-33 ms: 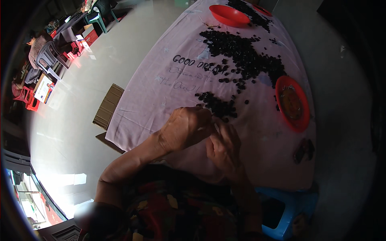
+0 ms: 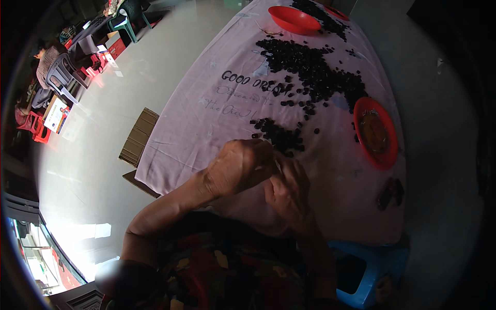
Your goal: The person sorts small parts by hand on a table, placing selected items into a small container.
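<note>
My left hand [image 2: 240, 166] and my right hand [image 2: 289, 190] meet over the near part of a pink cloth-covered table [image 2: 181, 139]. Both have their fingers curled in, fingertips close together. Whatever they pinch is hidden or too small to make out. Just beyond the fingertips lies a small heap of little black round pieces [image 2: 281, 135]. A larger spread of the same black pieces [image 2: 305, 67] reaches farther up the cloth. To the right of my hands a red plate [image 2: 357, 124] holds thin, light-coloured bits on a brownish bottom.
A red bowl [image 2: 294, 20] stands at the far end, beside more black pieces. Small dark objects [image 2: 390, 194] lie at the table's right edge. A blue stool [image 2: 361, 294] is at lower right, cardboard [image 2: 139, 137] at the left. A seated person [image 2: 46, 62] is far left.
My left hand has shifted down very slightly. The black pieces, plate and bowl look the same.
</note>
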The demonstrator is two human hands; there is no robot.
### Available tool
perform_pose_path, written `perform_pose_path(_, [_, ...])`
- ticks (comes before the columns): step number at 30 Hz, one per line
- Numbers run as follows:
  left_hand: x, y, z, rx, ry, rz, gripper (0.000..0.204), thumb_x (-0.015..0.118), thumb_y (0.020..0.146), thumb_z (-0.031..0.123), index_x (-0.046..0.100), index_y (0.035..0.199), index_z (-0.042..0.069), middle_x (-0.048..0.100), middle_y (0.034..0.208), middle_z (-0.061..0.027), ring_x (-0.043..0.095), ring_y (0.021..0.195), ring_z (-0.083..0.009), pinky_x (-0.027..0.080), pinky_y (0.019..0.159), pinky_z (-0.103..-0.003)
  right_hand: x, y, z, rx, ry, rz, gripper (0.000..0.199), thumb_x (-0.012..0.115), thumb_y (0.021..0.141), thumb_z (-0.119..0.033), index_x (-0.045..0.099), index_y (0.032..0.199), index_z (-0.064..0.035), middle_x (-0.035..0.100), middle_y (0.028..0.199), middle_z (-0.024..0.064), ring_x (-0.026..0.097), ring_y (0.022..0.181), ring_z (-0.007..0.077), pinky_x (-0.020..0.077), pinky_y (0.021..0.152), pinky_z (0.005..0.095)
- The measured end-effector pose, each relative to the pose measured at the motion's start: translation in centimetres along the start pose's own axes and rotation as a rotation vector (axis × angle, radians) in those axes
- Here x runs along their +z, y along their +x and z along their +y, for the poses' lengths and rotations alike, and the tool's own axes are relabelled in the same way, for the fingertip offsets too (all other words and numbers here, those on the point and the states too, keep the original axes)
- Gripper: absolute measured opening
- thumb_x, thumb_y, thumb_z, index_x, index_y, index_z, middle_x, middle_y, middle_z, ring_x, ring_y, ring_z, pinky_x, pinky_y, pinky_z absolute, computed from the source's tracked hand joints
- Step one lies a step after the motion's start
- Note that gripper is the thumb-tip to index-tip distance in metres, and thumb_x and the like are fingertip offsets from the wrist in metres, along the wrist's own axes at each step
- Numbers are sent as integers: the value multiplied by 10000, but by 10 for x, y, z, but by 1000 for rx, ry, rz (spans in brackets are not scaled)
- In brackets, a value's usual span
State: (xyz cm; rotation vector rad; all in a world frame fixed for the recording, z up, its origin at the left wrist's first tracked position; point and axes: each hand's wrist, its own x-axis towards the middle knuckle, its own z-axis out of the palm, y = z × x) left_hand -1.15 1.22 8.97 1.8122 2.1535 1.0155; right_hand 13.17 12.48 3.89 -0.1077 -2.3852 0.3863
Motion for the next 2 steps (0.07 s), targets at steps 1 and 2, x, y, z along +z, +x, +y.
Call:
perform_pose_path(1, [3,1,1,106,-1,37,176,718,793,127,654,944,63,654,860,-126,665,743,-317,539,638,-387,-1,-1,0,-10,-5,-46,399,675,734,3,641,1130,32,610,1170,212,609,973,365,516,826,438])
perform_pose_path(2, [7,1,4,214,-5,72,176,723,794,137,675,953,79,648,843,-118,665,749,-294,534,632,-368,-2,-1,2,-2,20,-58,406,691,744,-26,646,1147,-2,589,1224,193,608,1000,368,512,849,442])
